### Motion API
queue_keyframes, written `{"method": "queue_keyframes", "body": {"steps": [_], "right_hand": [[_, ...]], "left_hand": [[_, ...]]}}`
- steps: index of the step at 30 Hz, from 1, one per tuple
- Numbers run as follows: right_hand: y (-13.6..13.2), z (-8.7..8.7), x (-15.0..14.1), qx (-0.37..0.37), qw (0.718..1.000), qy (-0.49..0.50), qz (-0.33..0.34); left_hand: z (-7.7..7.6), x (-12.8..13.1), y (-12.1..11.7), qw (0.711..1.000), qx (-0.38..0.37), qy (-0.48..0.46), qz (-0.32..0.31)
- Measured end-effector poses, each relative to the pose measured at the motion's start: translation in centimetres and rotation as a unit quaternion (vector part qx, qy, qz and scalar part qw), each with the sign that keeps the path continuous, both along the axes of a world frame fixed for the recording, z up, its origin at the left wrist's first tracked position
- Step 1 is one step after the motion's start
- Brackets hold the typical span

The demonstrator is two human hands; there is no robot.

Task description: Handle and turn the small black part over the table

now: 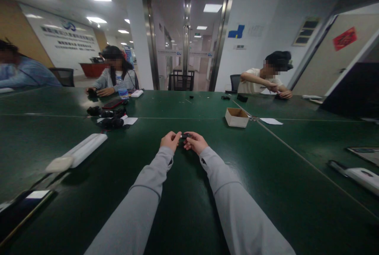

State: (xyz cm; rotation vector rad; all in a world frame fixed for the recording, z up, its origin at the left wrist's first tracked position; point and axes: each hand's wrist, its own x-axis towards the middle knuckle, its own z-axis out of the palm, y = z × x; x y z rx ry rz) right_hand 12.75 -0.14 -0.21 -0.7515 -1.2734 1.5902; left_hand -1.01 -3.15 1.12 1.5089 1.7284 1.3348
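Both my arms reach forward over the green table. My left hand is closed, its thumb and fingers pinching one end of a small dark object with a shiny metallic part. At the other end, my right hand grips the same object between thumb and fingers. The object lies crosswise between the two hands, just above the tabletop. It is too small and too covered by fingers for me to tell its kind.
An open box stands ahead to the right, near a white paper. Black gear, a water bottle and a power strip lie left. A phone is near left. Several people sit across the table.
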Motion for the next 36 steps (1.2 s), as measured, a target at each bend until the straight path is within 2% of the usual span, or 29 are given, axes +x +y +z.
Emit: {"method": "queue_keyframes", "body": {"steps": [19, 24, 29, 32, 36], "right_hand": [[-0.4, 0.1, 0.3, 0.060, 0.998, -0.006, 0.016], [-0.4, 0.1, 0.3, 0.059, 0.998, -0.007, 0.011], [-0.3, 0.2, 0.2, 0.036, 0.999, -0.002, 0.009], [-0.3, 0.3, 0.1, 0.015, 1.000, -0.002, 0.001], [-0.3, 0.4, 0.1, -0.005, 1.000, 0.002, -0.010]], "left_hand": [[0.5, -0.2, -0.1, 1.000, -0.020, -0.015, 0.007], [0.6, -0.1, -0.2, 1.000, -0.018, -0.021, 0.005], [-0.1, -0.2, 0.3, 0.999, -0.007, -0.032, -0.008], [-0.5, -0.5, 0.8, 0.996, 0.010, -0.086, -0.032], [-0.4, -0.7, 1.0, 0.975, 0.044, -0.181, -0.119]]}}
